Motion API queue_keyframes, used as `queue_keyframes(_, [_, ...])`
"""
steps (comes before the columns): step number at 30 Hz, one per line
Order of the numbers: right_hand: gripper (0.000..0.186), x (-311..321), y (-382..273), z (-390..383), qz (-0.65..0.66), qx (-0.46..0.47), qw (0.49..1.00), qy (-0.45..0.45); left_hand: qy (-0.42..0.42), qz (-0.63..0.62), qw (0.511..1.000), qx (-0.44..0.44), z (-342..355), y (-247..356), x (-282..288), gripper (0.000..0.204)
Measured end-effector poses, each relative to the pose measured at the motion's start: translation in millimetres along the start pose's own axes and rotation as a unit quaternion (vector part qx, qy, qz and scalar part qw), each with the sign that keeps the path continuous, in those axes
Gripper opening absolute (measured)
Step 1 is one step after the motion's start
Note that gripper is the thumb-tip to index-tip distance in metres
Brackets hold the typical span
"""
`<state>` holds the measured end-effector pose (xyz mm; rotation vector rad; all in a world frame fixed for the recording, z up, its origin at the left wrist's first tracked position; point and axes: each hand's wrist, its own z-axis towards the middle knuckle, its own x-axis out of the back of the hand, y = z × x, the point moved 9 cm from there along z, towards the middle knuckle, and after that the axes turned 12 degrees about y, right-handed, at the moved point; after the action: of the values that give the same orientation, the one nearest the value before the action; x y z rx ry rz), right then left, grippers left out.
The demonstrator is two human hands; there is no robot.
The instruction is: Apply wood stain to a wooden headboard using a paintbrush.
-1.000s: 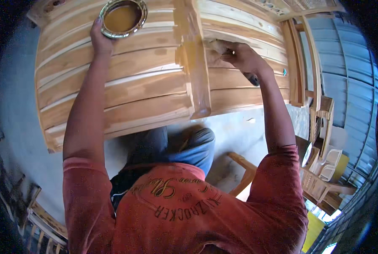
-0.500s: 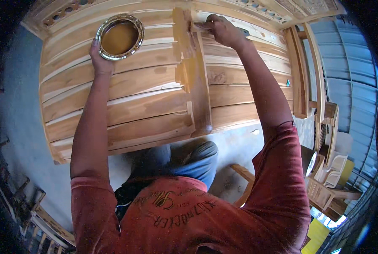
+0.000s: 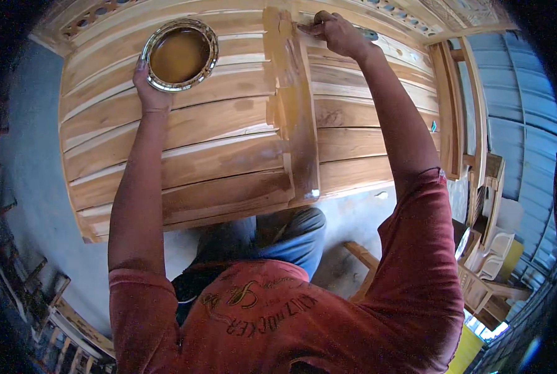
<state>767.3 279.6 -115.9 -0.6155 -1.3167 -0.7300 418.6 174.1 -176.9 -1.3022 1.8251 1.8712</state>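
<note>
My left hand [image 3: 148, 87] holds up an open round metal tin [image 3: 213, 61] by its side, with brown liquid [image 3: 178, 56] inside. At the far end of the middle board my right hand [image 3: 344, 36] is closed around a paintbrush, whose greenish handle end [image 3: 369, 33] sticks out to the right. The bristles, partly hidden by my fingers, are at the wood near the board's top. That middle board [image 3: 302, 143] runs from near to far across a slatted wooden panel [image 3: 222, 146] and is coated brown, with yellowish-brown patches along its left side.
Carved, pierced wooden trim [image 3: 97, 15] borders the far side of the panel. An upright wooden frame [image 3: 471, 106] stands at the right, with pale plastic chairs [image 3: 496, 252] beyond. A piece of timber [image 3: 359, 255] lies near my knees. More wooden frames [image 3: 79, 327] are at lower left.
My right hand has moved slightly right and farther away with the paintbrush. The tin in my left hand tilts a little differently. The whole view has shifted slightly.
</note>
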Motion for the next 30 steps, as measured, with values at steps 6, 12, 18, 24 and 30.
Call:
queue_keyframes(6, [0.043,29,-30,-27,-0.042,0.033,0.999,-0.002,0.002,0.030,0.999,-0.037,-3,3,1,0.041])
queue_keyframes(12, [0.032,24,-29,-10,0.020,-0.048,0.997,-0.065,-0.018,0.012,0.999,-0.035,-1,4,-2,0.040])
queue_keyframes(18, [0.029,9,-36,11,0.161,-0.162,0.966,-0.121,-0.022,0.020,0.999,-0.034,0,3,1,0.039])
queue_keyframes(24, [0.034,2,-42,4,0.271,-0.273,0.905,-0.181,-0.027,0.048,0.997,-0.062,-7,8,-13,0.039])
queue_keyframes(30, [0.029,17,-75,-57,0.135,-0.232,0.933,-0.241,-0.018,0.027,0.998,-0.044,-1,7,-12,0.038])
